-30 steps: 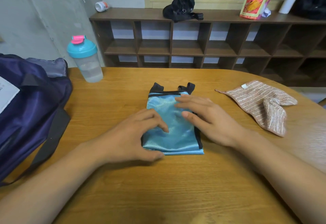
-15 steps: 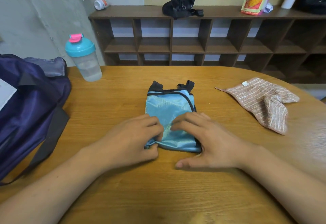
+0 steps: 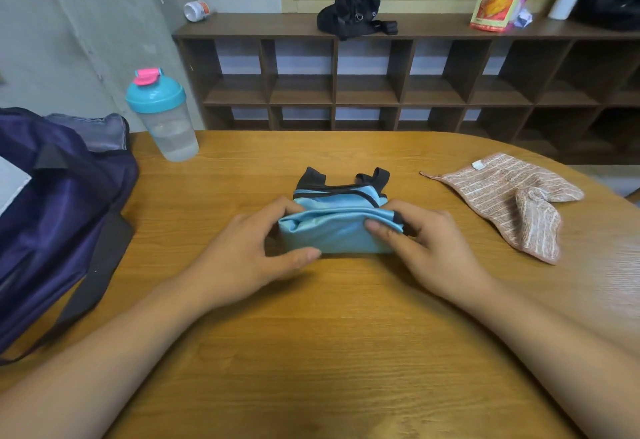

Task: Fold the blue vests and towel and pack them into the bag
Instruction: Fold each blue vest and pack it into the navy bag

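A shiny blue vest (image 3: 337,227) with black trim lies folded in the middle of the wooden table (image 3: 311,352). Its near half is lifted and doubled over toward the black straps. My left hand (image 3: 249,255) grips the left end of that fold, thumb underneath. My right hand (image 3: 422,248) pinches the right end at the black edge. A pinkish striped towel (image 3: 512,196) lies crumpled on the right of the table. The dark purple bag (image 3: 52,217) sits at the left edge, its top open.
A clear shaker bottle (image 3: 162,116) with a teal lid stands at the back left of the table. Behind the table runs a dark cubby shelf (image 3: 381,92) carrying a black pouch (image 3: 353,9), a snack packet and a white bottle.
Both hands moved from pressing flat on the vest to its near edge, took hold of it and lifted it up and away, so the vest now looks shorter.
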Demonstrator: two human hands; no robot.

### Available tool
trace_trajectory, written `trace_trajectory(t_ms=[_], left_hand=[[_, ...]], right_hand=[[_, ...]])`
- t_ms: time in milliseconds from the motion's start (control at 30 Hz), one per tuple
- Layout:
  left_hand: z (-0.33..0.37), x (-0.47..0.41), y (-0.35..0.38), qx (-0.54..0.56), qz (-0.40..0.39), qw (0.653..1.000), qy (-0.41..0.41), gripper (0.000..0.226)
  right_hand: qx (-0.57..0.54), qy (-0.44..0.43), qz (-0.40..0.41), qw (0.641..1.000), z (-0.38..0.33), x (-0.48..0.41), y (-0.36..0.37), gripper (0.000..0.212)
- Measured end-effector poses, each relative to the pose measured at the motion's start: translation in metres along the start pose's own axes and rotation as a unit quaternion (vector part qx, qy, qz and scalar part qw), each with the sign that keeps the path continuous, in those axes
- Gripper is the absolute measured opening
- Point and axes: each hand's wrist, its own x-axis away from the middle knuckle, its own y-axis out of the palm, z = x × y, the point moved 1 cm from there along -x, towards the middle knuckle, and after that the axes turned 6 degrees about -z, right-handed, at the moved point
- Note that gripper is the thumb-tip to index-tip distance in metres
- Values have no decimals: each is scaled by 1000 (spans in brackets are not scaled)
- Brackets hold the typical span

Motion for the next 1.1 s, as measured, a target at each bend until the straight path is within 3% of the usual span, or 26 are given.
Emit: trace_trajectory(t_ms=[233, 467, 633, 900, 1100], left_hand=[[-11, -8, 10, 166, 45, 984, -54, 20], [-14, -15, 23, 169, 111, 973, -115, 18], [-20, -21, 26, 60, 146, 978, -139, 23], [-18, -23, 29, -98, 115, 975, -162, 20], [-22, -22, 22, -161, 122, 964, -174, 42]], right_hand=[[-22, 34, 18, 999, -2, -2, -1, 35], [-55, 100, 43, 993, 4, -6, 8, 41], [-50, 145, 53, 987, 5, -12, 15, 34], [13, 208, 61, 976, 13, -17, 14, 33], [72, 188, 60, 978, 15, -18, 12, 37]])
